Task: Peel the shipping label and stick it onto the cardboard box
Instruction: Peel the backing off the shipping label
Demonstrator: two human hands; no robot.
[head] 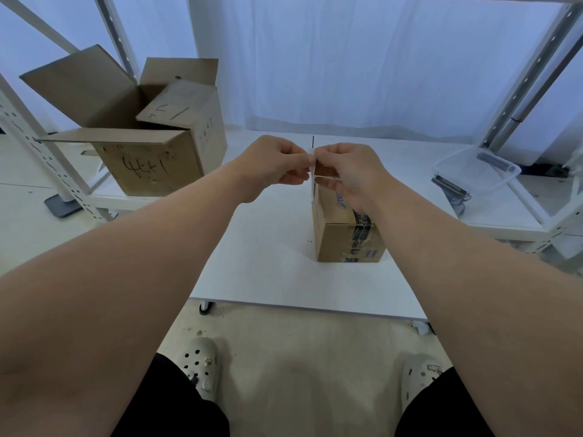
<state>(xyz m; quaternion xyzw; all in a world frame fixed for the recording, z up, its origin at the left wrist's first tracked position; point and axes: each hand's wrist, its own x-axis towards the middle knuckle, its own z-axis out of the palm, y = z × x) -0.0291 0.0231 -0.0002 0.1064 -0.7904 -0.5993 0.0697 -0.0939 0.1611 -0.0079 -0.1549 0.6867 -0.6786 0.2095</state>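
Fingers (304,159) of both hands pinch the label's (312,181) top corner, left hand (277,164) vs right hand (344,171), just above the box (344,241) on the counter (258,247). Label: thin, floppy, v. light, prob tears easily & sticks to itself; hold by corner/edge only.

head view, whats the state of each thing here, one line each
shipping label: pinched edge-on between both hands, above the small box
left hand: closed on label
right hand: closed on label
small box: taped shut, upright on table
big box: flaps open
plastic tub: lidless
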